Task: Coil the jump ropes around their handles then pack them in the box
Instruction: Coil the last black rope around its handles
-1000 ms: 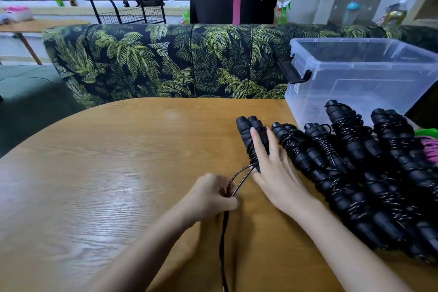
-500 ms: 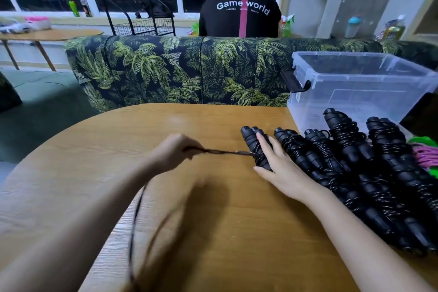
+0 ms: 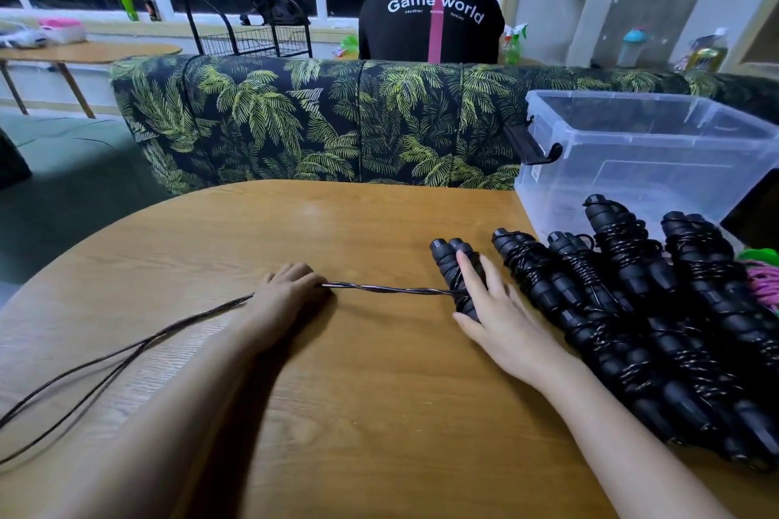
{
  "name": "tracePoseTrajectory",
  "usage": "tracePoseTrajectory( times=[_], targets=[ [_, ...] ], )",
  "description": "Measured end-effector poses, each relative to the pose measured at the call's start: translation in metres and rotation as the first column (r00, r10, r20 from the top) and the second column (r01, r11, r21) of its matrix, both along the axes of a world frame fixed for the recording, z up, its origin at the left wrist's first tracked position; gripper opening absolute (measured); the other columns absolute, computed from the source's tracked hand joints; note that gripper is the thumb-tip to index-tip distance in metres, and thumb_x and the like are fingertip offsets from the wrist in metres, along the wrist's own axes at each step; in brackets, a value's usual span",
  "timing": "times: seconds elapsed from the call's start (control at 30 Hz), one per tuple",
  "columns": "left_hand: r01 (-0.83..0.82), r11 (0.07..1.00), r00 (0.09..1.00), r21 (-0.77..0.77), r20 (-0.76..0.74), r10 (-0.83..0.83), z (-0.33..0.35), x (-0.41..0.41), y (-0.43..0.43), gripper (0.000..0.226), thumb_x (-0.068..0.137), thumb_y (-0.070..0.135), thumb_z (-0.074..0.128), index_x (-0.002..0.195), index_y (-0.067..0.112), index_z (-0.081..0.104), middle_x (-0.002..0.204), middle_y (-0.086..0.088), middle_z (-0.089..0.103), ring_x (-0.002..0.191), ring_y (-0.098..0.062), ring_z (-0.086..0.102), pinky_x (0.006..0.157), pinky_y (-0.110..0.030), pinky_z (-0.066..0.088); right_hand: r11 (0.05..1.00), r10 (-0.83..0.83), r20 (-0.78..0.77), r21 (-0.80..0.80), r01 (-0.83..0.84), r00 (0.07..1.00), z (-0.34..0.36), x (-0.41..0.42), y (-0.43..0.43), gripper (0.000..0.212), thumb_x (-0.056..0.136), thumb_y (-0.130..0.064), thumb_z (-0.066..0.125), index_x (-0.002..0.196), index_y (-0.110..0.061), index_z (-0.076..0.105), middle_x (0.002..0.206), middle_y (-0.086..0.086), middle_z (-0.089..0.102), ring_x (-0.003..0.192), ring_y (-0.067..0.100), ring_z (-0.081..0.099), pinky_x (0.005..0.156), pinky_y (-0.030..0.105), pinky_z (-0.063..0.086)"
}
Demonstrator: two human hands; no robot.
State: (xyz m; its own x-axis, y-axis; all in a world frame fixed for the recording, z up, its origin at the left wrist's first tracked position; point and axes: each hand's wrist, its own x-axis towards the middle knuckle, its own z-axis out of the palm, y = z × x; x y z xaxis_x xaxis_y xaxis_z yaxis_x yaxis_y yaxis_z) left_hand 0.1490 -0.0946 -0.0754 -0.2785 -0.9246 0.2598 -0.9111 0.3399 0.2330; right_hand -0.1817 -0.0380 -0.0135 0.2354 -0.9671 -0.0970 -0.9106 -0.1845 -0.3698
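Cord (image 3: 388, 289): its slack trails off the near-left of the tabletop (image 3: 337, 413) in loose strands. Left hand (image 3: 291, 287) has gone out left vs 1 s ago. Then it sat close in, just near-left of the handles w/ a short loop. Half a sec ago it was lifted & part-way out. Now it's down on the wood, well left of the handles, & the doubled, twisted cord runs straight between the two. Its fingers (image 3: 310, 279) are curled round the cord, gripping it.

Read: slack is drawn out & the strands tensioned, so the turns already on sit tight, prob. set-up for the next wraps. This rope's coil is barely begun; most of its length is loose.

Handles (image 3: 453, 265), a black pair side by side, lie right of centre, tips pointing far. The cord meets them approx mid-length, where a few turns show. Right hand (image 3: 501, 312) hasn't shifted: fingers (image 3: 468, 276) straight, laid flat over the pair, pinning it down, not curled round it. The cord leaves from just left of those fingers.

Further right: wound ropes (image 3: 632, 308) in a row, just beside the right hand, not yet packed. Box (image 3: 649, 164), clear plastic, far right; no rope visible inside.
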Motion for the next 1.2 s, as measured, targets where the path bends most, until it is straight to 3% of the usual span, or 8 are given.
tracePoseTrajectory(
  times=[0.13,0.27,0.4,0.57,0.7,0.9,1.1,1.2],
  targets=[
    [0.033,0.999,0.999,0.006,-0.02,-0.033,0.023,-0.031,0.018,0.064,0.086,0.053,0.038,0.138,0.02,0.053,0.137,-0.004,0.055,0.122,-0.03,0.049,0.099,-0.048,0.041,1.0,0.003,0.012,-0.008,-0.003,1.0,-0.004,0.005,0.001,0.078,0.104,-0.04,0.04,0.149,-0.044,-0.024,0.163,-0.007,-0.018,0.149,0.038,0.009,0.117,0.049,0.019],
    [0.228,0.974,0.97,0.012,-0.086,-0.226,0.03,-0.104,0.036,0.065,0.092,0.06,0.038,0.142,0.02,0.047,0.13,0.0,0.059,0.12,-0.019,0.049,0.107,-0.039,0.033,1.0,0.026,0.009,-0.015,-0.026,1.0,-0.006,0.015,0.001,0.077,0.104,-0.039,0.04,0.149,-0.046,-0.023,0.163,-0.007,-0.02,0.149,0.04,0.008,0.117,0.048,0.019],
    [0.269,0.963,0.961,-0.026,-0.057,-0.27,0.017,-0.115,0.026,0.034,0.099,0.039,0.039,0.121,0.023,0.06,0.106,0.005,0.065,0.104,-0.015,0.058,0.086,-0.03,0.032,0.999,0.047,0.035,-0.023,-0.047,0.998,-0.007,0.009,0.003,0.079,0.104,-0.039,0.042,0.147,-0.049,-0.023,0.162,-0.011,-0.02,0.15,0.038,0.005,0.117,0.049,0.019],
    [0.203,0.979,0.974,0.026,-0.107,-0.199,0.015,-0.091,0.024,0.057,0.095,0.053,0.024,0.12,0.022,0.065,0.105,0.005,0.064,0.106,-0.018,0.058,0.083,-0.029,0.026,0.998,0.043,0.205,0.026,-0.049,0.978,-0.013,0.003,0.004,0.081,0.101,-0.042,0.048,0.146,-0.055,-0.018,0.162,-0.017,-0.015,0.151,0.027,0.007,0.118,0.045,0.018],
    [0.08,0.993,0.996,0.082,-0.037,-0.078,0.045,-0.124,0.034,0.083,0.093,0.069,0.014,0.154,0.013,0.027,0.138,-0.001,0.051,0.132,-0.019,0.042,0.118,-0.036,0.012,0.999,0.035,0.364,-0.03,-0.026,0.931,-0.013,0.009,-0.001,0.083,0.1,-0.039,0.052,0.147,-0.057,-0.014,0.163,-0.016,-0.011,0.151,0.017,0.009,0.119,0.041,0.019],
    [0.106,0.983,0.987,0.147,-0.137,-0.086,0.046,-0.15,0.026,0.073,0.098,0.058,0.02,0.158,0.016,0.012,0.149,0.0,0.046,0.142,-0.013,0.032,0.122,-0.035,-0.001,0.996,0.06,0.522,-0.087,-0.018,0.851,-0.01,0.013,-0.008,0.084,0.097,-0.032,0.058,0.149,-0.055,-0.004,0.163,-0.016,-0.002,0.145,-0.005,0.006,0.116,0.025,0.015],
    [0.458,0.875,0.723,0.157,-0.638,-0.264,0.041,-0.137,0.022,0.051,0.104,0.041,0.038,0.152,0.032,0.023,0.145,0.02,0.048,0.138,-0.002,0.039,0.121,-0.034,0.019,0.99,0.123,0.652,-0.131,-0.049,0.748,-0.019,0.017,-0.003,0.083,0.097,-0.016,0.061,0.151,-0.047,0.007,0.16,-0.024,0.008,0.14,-0.019,0.009,0.106,-0.001,0.014],
    [0.524,0.827,0.64,0.204,-0.735,-0.224,0.048,-0.127,0.024,0.047,0.1,0.024,0.047,0.142,0.036,0.031,0.134,0.038,0.049,0.133,0.01,0.04,0.106,-0.012,0.034,0.984,0.161,0.684,-0.164,-0.064,0.712,-0.02,0.019,0.0,0.082,0.096,-0.011,0.062,0.152,-0.043,0.01,0.159,-0.025,0.011,0.143,-0.013,0.009,0.112,0.005,0.012]
  ],
)
